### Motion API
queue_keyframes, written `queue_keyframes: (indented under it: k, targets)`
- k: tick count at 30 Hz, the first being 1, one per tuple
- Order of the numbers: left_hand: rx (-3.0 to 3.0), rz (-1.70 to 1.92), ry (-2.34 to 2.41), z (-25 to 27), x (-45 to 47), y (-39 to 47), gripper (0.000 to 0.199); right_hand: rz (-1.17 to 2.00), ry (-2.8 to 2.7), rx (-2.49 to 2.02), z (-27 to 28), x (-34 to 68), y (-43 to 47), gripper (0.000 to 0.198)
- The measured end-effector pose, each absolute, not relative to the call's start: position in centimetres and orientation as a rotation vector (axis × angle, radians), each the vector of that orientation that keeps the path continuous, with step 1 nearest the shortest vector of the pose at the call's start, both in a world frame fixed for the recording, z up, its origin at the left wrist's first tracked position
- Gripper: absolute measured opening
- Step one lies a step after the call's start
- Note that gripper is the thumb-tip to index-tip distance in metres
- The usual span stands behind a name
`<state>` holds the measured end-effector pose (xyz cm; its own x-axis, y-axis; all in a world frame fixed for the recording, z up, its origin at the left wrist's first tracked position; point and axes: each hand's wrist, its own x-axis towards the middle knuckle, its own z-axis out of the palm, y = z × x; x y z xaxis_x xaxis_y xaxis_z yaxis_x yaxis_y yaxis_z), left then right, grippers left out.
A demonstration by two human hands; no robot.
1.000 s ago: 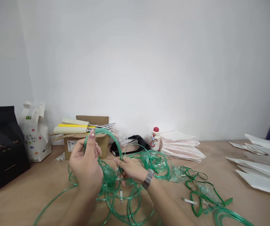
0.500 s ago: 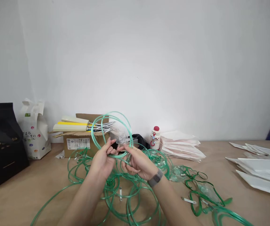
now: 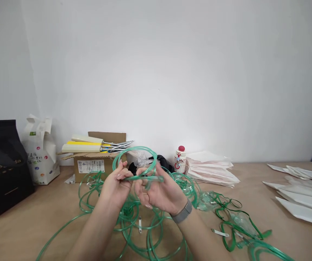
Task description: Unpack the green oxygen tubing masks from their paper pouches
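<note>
A coil of clear green plastic tubing [image 3: 142,148] is raised above the table between both hands. My left hand [image 3: 118,186] pinches the coil's lower left side between thumb and fingers. My right hand [image 3: 158,190] has its thumb and fingers on the lower right side, where a tube end [image 3: 158,178] points rightward across the palm. Under the hands lies a tangle of more green tubing [image 3: 142,250]. A small white strip [image 3: 140,224] rests among these loops.
Behind stand a cardboard box [image 3: 90,177] with long-handled metal tools, a white bottle [image 3: 180,159] and papers [image 3: 209,170]. Bags [image 3: 3,170] are at left. Green straps [image 3: 226,235] with clear plastic pieces lie right, near white paper sleeves [image 3: 303,195].
The held coil has come down and tilted flatter. My right hand has turned palm upward, and a tube end now shows across it. My left hand keeps its pinch.
</note>
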<state>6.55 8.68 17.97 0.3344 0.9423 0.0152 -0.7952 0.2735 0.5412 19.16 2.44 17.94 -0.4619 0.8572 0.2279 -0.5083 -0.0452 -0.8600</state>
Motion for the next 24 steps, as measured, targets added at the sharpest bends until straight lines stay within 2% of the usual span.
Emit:
queue_keyframes:
  k: [2,4,8,13,15,20,24]
  targets:
    - [0.502,1.144,0.364,17.8,6.6,8.6,0.031,1.571,-1.243,-0.383,18.0,18.7,2.0,0.06]
    - [0.504,1.152,0.372,17.6,6.7,8.4,0.029,1.473,-1.304,-0.372,18.1,18.3,1.7,0.066]
    - [0.557,1.337,0.324,17.7,7.1,7.6,0.03,1.318,-1.269,-0.578,17.9,17.7,2.0,0.031]
    - [0.809,1.397,0.352,18.7,7.1,6.8,0.019,0.999,-1.173,-0.915,18.2,18.0,2.6,0.047]
    - [0.905,1.308,0.372,19.2,6.4,6.8,0.017,0.759,-1.153,-1.013,19.1,18.7,1.6,0.047]
    - [1.284,1.025,0.493,21.1,3.4,6.5,0.031,0.092,-1.014,-1.3,21.1,22.8,-4.5,0.041]
    - [1.367,1.218,0.697,22.1,2.0,6.2,0.029,-0.607,-0.983,-1.799,21.1,27.9,-11.4,0.04]
